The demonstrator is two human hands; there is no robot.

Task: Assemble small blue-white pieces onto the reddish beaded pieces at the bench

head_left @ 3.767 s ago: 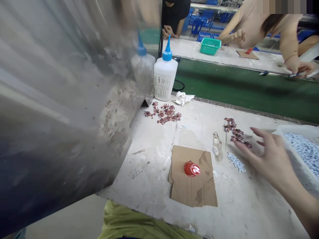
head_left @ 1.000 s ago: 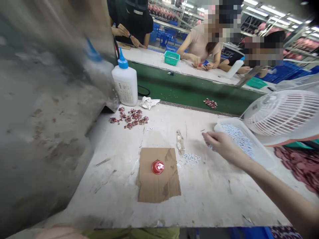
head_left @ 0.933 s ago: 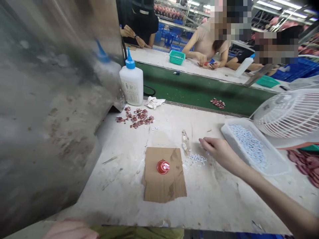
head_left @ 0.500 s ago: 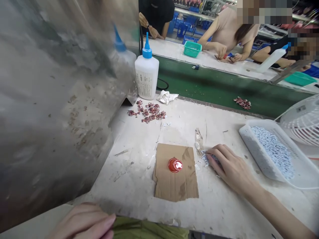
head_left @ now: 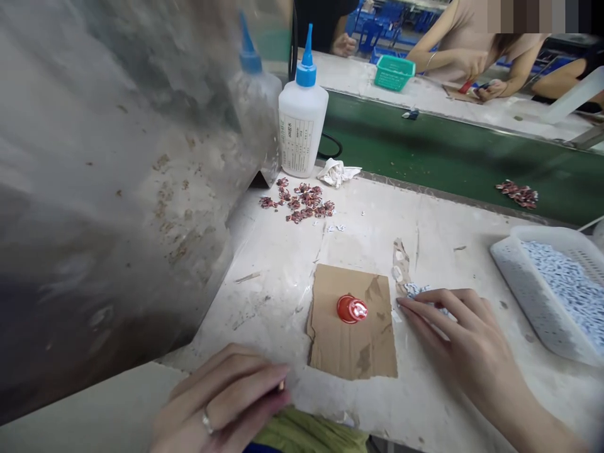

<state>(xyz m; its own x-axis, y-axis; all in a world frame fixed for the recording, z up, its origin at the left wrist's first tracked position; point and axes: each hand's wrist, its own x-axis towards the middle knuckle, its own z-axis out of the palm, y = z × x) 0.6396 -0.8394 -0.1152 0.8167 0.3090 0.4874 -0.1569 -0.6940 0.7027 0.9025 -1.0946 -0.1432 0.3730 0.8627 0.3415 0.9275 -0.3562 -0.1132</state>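
The bare left hand (head_left: 219,393) hangs low at the near edge of the pale, scuffed worktop (head_left: 264,321), its fingers (head_left: 245,377) curled together and pointing right, a silver-coloured ring (head_left: 206,423) on one finger. The bare right hand (head_left: 465,333) lies palm down towards the worktop's right side, fingers spread and reaching left, with the slim bare forearm (head_left: 533,418) running to the lower right corner.
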